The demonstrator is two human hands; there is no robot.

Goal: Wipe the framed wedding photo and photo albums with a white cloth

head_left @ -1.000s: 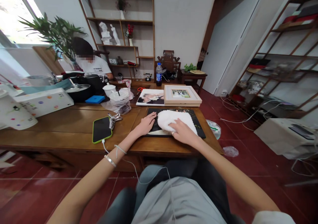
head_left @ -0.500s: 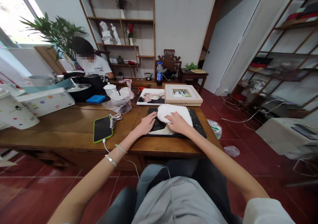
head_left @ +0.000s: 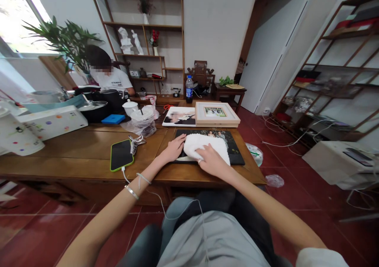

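A dark photo panel (head_left: 237, 150) lies flat near the table's front right edge, with small figures printed along its far side. Across its middle is a folded white cloth (head_left: 204, 140), which hides much of the picture. My right hand (head_left: 211, 158) presses on the cloth, fingers curled into its near side. Flat on the panel's left edge rests my left hand (head_left: 174, 146), fingers stretched out and just beside the cloth. Behind the panel are a framed photo (head_left: 217, 115) and a white-edged photo print (head_left: 179, 116).
Left of my hands, a phone (head_left: 121, 155) charges on the wooden table (head_left: 85, 148). Farther left stand a lidded pot (head_left: 93, 111), a blue box (head_left: 113, 119) and a paper cup (head_left: 17, 135). A bottle (head_left: 189, 89) stands at the back. Another person (head_left: 114, 79) sits far left.
My right hand has drawn the white cloth toward me across the panel, uncovering the printed figures at its far side. My left hand has stayed on the panel's left edge.
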